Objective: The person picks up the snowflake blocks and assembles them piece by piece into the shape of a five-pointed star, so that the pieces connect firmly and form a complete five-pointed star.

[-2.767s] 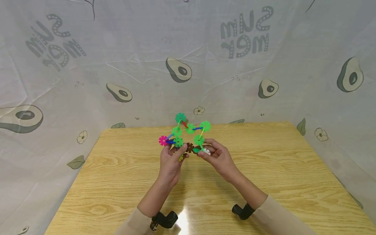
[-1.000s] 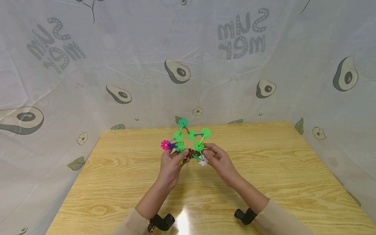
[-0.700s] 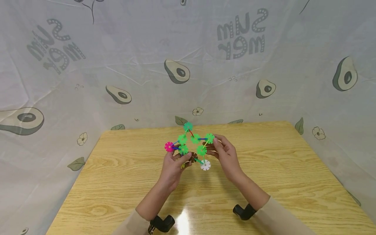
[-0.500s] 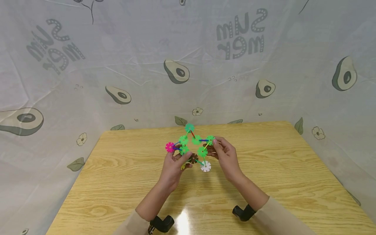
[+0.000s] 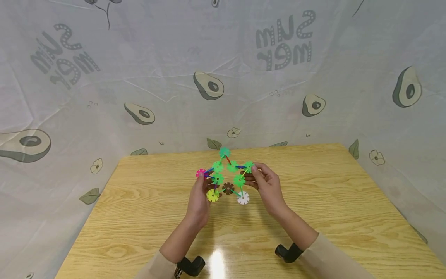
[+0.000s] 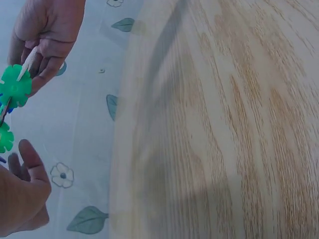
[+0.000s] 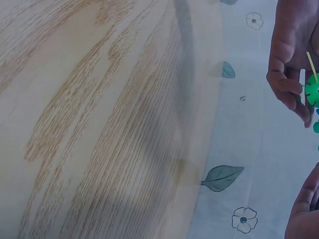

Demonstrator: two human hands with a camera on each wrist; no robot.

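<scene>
A star-shaped ring of linked plastic snowflake discs [image 5: 228, 188] is held up above the table, facing the head camera. Its discs are mostly green, with a pink disc [image 5: 199, 171] at the left point, a yellow disc [image 5: 213, 195] at lower left and a white disc [image 5: 243, 198] at lower right. My left hand [image 5: 198, 199] pinches the pink disc, thumb in front and fingers behind the ring. Between thumb and fingers, my right hand [image 5: 267, 186] grips the green disc [image 5: 248, 167] at the right point. Both wrist views catch only part of the ring.
The wood-grain table [image 5: 139, 217] lies beneath both hands. A pale printed cloth [image 5: 167, 77] with avocado drawings stands behind it and along both sides. Black wrist mounts [image 5: 289, 252] are strapped to both forearms.
My right hand moved from the ring's lower right up to the right-hand green disc. My left hand shifted from the brown and yellow discs to the pink one, uncovering the yellow disc.
</scene>
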